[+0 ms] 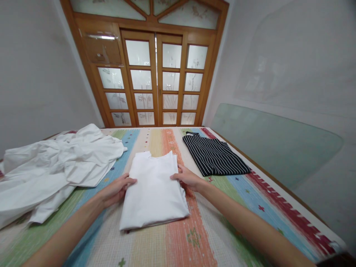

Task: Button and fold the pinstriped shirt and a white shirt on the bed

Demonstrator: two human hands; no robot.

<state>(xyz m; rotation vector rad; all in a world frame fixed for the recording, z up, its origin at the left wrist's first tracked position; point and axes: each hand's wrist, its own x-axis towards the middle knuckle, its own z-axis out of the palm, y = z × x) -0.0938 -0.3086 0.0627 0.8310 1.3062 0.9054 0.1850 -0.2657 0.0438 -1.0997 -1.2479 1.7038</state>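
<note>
A white shirt (154, 193), folded into a neat rectangle, lies between my hands, with its collar end facing away from me. My left hand (118, 188) grips its left edge, thumb on top and fingers tucked under the side. On the opposite edge my right hand (187, 177) pinches the cloth the same way, its fingers partly hidden behind the fabric. Farther right, a folded black shirt with white stripes (215, 155) rests flat, apart from my hands. Crumpled white clothing (63, 159) is heaped on the left.
The clothes lie on a bed or table with a colourful striped cover (150, 248). Wooden doors with glass panes (155, 78) stand beyond the far edge. A pale green panel (272, 137) lines the right wall.
</note>
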